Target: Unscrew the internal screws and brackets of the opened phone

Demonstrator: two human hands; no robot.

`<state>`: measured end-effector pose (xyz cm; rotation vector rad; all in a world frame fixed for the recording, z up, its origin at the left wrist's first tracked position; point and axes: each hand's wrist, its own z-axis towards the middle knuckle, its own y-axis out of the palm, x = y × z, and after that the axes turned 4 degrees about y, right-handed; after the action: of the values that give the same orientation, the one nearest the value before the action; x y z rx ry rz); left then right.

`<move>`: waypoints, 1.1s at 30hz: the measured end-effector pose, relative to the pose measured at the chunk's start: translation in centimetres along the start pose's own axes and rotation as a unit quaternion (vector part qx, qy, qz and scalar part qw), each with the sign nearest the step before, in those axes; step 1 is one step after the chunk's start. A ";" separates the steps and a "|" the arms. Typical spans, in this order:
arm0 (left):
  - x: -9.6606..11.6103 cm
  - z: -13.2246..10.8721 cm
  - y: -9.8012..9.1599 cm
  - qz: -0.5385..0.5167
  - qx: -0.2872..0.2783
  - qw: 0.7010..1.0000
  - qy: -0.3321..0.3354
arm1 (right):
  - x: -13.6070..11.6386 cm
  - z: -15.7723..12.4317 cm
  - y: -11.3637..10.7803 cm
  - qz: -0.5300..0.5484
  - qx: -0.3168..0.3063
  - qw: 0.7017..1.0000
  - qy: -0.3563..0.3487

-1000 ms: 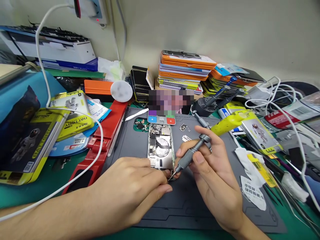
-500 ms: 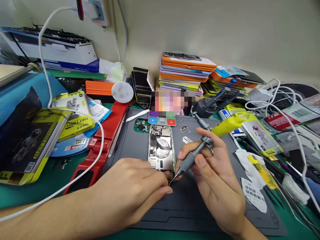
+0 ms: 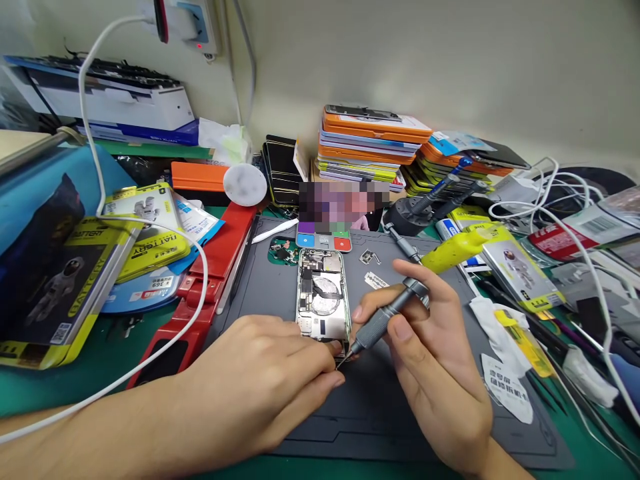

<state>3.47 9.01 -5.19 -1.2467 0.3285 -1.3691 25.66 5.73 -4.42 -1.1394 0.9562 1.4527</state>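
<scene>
An opened phone lies face up on the grey mat, its circuit board, metal plates and a round coil area exposed. My left hand is closed over the phone's lower end, thumb and forefinger together at the bottom edge; its fingers cover that part. Held in my right hand is a grey precision screwdriver, tilted down to the left. The screwdriver's thin tip reaches the phone's bottom edge, beside my left fingertips. What the tip touches is too small to make out.
Around the grey mat are a red clamp-like stand, yellow battery boxes, a yellow bottle and a round tool holder. A razor blade lies right of the phone. A white cable crosses over my left forearm.
The screwdriver and my right hand have shifted very slightly, the tip a little to the left. My left hand and the phone stay nearly in place.
</scene>
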 end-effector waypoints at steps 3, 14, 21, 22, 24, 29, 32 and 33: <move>0.0 0.0 0.0 0.000 -0.004 1.000 0.000 | 0.0 0.0 0.0 -0.013 -0.003 1.000 -0.007; -0.1 0.1 0.0 -0.001 0.000 1.000 0.004 | 0.0 0.1 0.1 -0.011 -0.006 1.000 -0.004; 0.1 0.1 -0.1 -0.005 -0.008 1.000 -0.003 | -0.1 -0.1 0.2 0.002 -0.002 1.000 0.005; 0.1 0.1 -0.1 -0.010 -0.009 1.000 -0.005 | -0.1 -0.1 0.2 0.004 -0.001 1.000 0.007; 0.1 0.0 -0.1 -0.022 -0.010 1.000 -0.013 | -0.1 0.0 0.2 0.012 0.005 1.000 0.012; 0.1 0.0 -0.1 -0.027 -0.014 1.000 -0.009 | -0.1 0.3 0.3 0.033 0.027 0.999 0.029; 0.1 0.1 -0.1 -0.025 -0.011 1.000 -0.009 | -0.1 0.4 0.2 0.043 0.028 0.998 0.044; 0.1 0.1 -0.1 -0.026 -0.009 1.000 -0.009 | -0.1 0.4 0.1 0.045 0.028 0.997 0.047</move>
<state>3.54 8.97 -5.01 -1.2894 0.2979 -1.3997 25.49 6.04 -4.22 -1.1440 1.1206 1.4445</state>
